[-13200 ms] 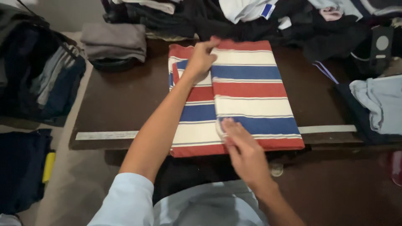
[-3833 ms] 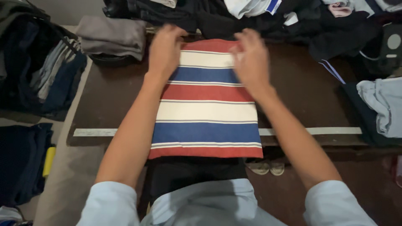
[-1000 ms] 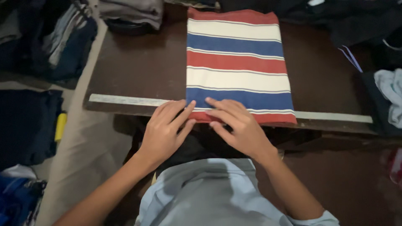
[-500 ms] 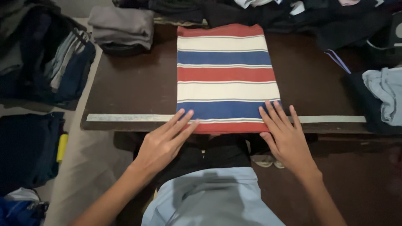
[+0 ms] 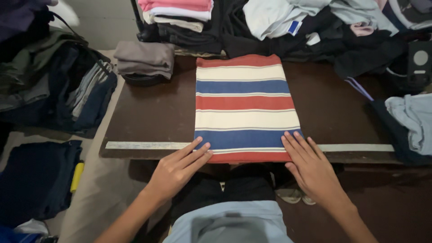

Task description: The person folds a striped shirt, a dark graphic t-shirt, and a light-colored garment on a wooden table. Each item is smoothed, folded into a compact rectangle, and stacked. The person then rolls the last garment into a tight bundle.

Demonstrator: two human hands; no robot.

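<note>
A folded cloth with red, cream and blue stripes (image 5: 245,105) lies flat on the dark brown table (image 5: 153,112), its near edge at the table's front. My left hand (image 5: 177,168) rests flat at the cloth's near left corner, fingers spread. At the near right corner, my right hand (image 5: 310,168) lies flat with its fingertips on the blue stripe. Neither hand grips anything.
A pale strip (image 5: 144,145) runs along the table's front edge. A folded grey garment (image 5: 145,58) sits at the far left, with piles of dark and light clothes (image 5: 288,22) behind. A light blue garment (image 5: 411,114) lies at right. Dark clothing stacks (image 5: 54,90) stand on the left.
Earlier my hands pressed the cloth's far edge, then came together at the middle of the near edge. Since then they have slid apart to the two near corners.
</note>
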